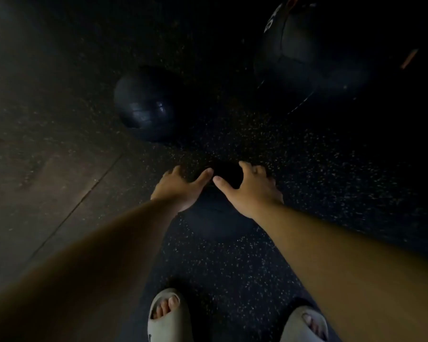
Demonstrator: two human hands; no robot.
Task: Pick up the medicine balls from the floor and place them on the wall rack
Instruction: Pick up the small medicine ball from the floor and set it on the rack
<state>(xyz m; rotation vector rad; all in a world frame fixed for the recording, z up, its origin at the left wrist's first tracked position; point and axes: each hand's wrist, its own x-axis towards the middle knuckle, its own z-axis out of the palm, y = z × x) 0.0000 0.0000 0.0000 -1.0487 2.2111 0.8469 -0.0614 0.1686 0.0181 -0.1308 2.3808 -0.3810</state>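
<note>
A dark medicine ball (216, 219) sits low in front of me, hard to make out in the dim light. My left hand (181, 187) cups its left upper side and my right hand (248, 191) cups its right upper side, thumbs nearly touching on top. Whether the ball rests on the floor or is lifted I cannot tell. A second black medicine ball (143, 104) lies on the floor further ahead to the left. A larger black medicine ball (316, 53) with pale lettering lies at the far right. No wall rack is in view.
The floor is black speckled rubber matting (269, 149); a bare concrete strip (35, 144) runs along the left. My feet in pale slide sandals (167, 314) stand at the bottom edge. The scene is very dark.
</note>
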